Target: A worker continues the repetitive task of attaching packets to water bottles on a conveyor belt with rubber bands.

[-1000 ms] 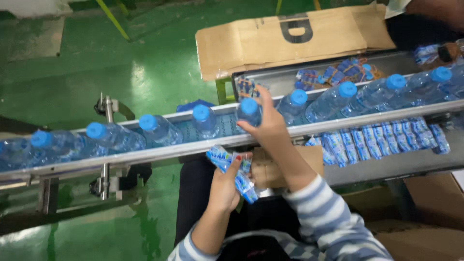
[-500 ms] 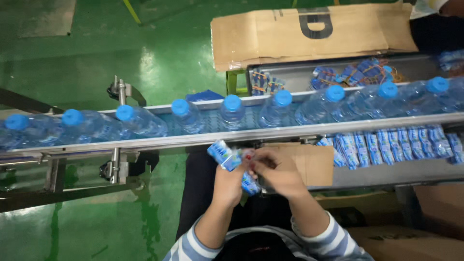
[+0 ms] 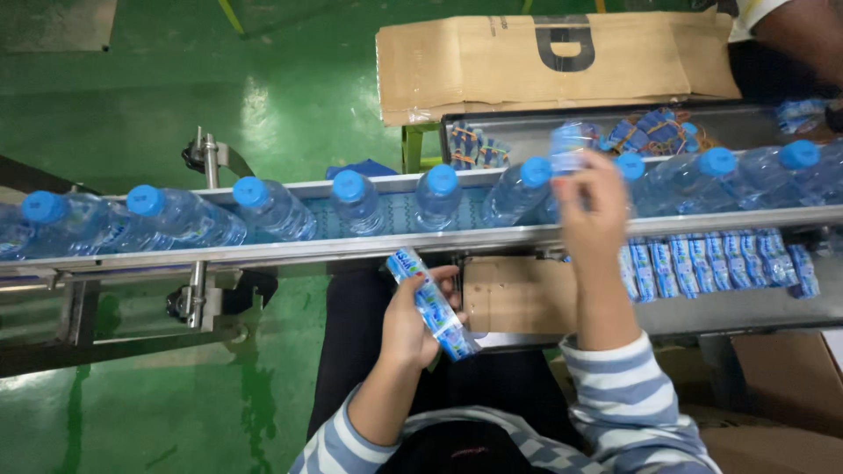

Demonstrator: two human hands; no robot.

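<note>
My left hand (image 3: 413, 320) holds a stack of flat blue bottle labels (image 3: 432, 303) below the conveyor's near rail. My right hand (image 3: 593, 215) is raised over the belt and pinches one clear label sleeve (image 3: 571, 145) above the blue-capped water bottles (image 3: 520, 193). A row of these clear bottles with blue caps stands along the conveyor (image 3: 351, 250), running left to right. My sleeves are striped blue and white.
More blue labels (image 3: 711, 263) lie in a row on a metal shelf under my right arm, and bundles (image 3: 654, 132) fill a tray behind the belt. A flattened cardboard box (image 3: 544, 61) lies at the back. Another person's arm (image 3: 799, 35) shows at top right. The floor is green.
My right hand left the label stack at my lap and rose over the belt with a single sleeve. The bottles have shifted along the conveyor. My left hand stayed low with the stack.
</note>
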